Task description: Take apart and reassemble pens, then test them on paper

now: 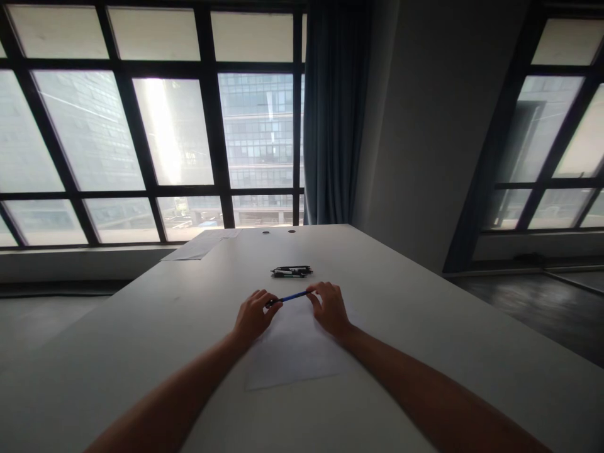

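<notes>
Both ends of the blue pen (292, 296) are covered by fingers: its dark end sits inside the left hand (252, 316), its other end under the right hand (330, 309). The small pile of pens (291, 272) beyond is too far off to count. Both forearms are cut off by the bottom edge. The sheet of paper (295, 352) is partly hidden beneath hands and wrists.

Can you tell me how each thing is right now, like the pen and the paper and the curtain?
Blue pen: held level above the paper, one end in each hand.
Left hand: fingers shut on the pen's dark end.
Right hand: fingers shut on the pen's other end.
Sheet of paper: lying flat on the table, under the hands.
Pile of pens: lying on the table beyond the hands, untouched.
Curtain: drawn aside, bunched beside the window.
</notes>
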Demonstrator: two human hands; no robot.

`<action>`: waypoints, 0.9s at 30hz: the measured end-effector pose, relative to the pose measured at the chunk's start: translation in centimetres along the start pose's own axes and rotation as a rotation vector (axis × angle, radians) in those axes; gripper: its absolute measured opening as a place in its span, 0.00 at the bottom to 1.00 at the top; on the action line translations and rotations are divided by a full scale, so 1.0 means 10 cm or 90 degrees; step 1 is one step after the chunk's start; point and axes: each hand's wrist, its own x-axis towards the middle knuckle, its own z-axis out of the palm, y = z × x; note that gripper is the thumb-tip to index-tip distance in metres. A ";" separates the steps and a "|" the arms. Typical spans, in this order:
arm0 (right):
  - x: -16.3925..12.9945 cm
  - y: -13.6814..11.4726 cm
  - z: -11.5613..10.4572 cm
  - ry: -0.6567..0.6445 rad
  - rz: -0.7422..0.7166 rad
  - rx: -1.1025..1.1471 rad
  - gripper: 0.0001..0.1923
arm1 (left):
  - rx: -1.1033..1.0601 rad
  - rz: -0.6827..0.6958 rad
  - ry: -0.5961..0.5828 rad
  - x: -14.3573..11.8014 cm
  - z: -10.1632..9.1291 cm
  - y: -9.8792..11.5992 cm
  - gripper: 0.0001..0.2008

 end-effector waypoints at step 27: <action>0.10 -0.10 -0.14 -0.099 -0.076 0.078 0.13 | 0.121 0.192 0.070 0.00 0.02 0.07 0.14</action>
